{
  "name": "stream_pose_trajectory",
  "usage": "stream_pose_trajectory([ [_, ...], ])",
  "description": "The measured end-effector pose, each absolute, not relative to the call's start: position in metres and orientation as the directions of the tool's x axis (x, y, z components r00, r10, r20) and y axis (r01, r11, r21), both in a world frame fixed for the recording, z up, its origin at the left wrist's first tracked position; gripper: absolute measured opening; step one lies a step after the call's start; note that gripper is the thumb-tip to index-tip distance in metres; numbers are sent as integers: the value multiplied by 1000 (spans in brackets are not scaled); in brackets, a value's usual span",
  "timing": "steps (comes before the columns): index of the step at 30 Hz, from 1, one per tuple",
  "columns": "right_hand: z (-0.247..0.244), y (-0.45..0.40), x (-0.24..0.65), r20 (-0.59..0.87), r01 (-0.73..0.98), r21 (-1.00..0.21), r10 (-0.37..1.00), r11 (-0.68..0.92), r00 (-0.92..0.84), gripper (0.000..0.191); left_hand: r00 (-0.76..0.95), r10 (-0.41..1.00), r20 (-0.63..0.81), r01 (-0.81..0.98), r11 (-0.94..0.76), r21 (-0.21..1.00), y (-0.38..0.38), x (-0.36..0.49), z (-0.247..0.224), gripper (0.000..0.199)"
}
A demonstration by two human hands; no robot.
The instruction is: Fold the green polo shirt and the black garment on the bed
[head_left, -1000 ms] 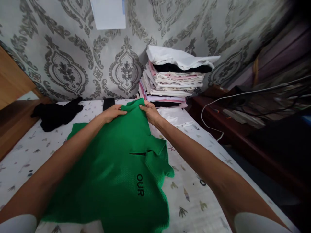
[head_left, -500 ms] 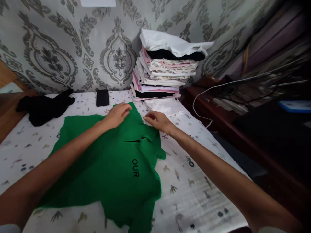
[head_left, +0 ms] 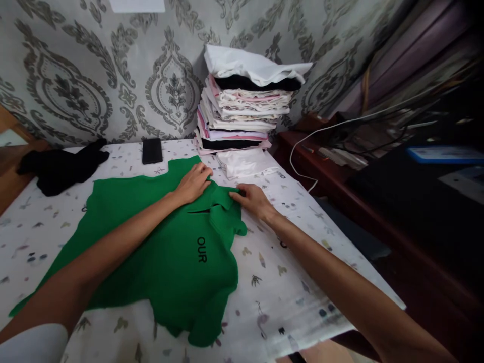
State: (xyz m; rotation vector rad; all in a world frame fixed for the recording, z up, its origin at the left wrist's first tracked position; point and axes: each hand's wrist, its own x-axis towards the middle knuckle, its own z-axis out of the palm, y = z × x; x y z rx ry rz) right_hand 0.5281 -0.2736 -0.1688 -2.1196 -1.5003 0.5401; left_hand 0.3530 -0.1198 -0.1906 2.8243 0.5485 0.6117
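A green polo shirt [head_left: 166, 257] lies spread sideways, the word "OUR" in black on its chest and a dark slit at its neck opening. At the collar, my right hand [head_left: 252, 199] pinches the cloth edge between thumb and fingers. My left hand [head_left: 193, 184] is on the shirt near the far shoulder, its fingers curled down and closed on the fabric; the fingertips are partly hidden. My left forearm passes over the body of the shirt.
A tall stack of folded clothes [head_left: 242, 113] stands by the wall, with a white folded cloth [head_left: 245, 164] in front. A black phone [head_left: 152, 151] and crumpled black garment [head_left: 64, 164] lie left on the patterned sheet [head_left: 295, 302]. A white cable [head_left: 333, 121] crosses the dark red furniture at right.
My right hand has come down onto the collar and gripped it. My left hand has moved slightly right and down onto the shoulder cloth. The view has shifted a little to the right.
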Motion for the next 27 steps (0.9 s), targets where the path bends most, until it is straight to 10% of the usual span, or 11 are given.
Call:
stream_pose_trajectory([
  [6,-164,-330,504,174,714,-674,899,-190,403,34,839,424,341,203,-826,526,-164,317,-152,6],
  [11,-164,-367,492,41,758,-650,994,-54,105,26,909,395,136,177,-659,731,-210,299,-142,11],
  [16,-163,-370,496,215,733,-659,976,168,-29,20,927,335,168,165,-767,619,-225,297,-166,8],
  [20,-160,-374,501,379,833,-442,911,331,-161,29,942,274,193,154,-865,478,-230,294,-175,16],
  [23,-164,-380,505,323,908,-256,914,333,-244,30,955,232,187,154,-921,357,-235,293,-177,27],
  [27,-170,-385,514,248,926,-322,961,199,-121,34,962,194,191,149,-962,228,-240,295,-181,37],
])
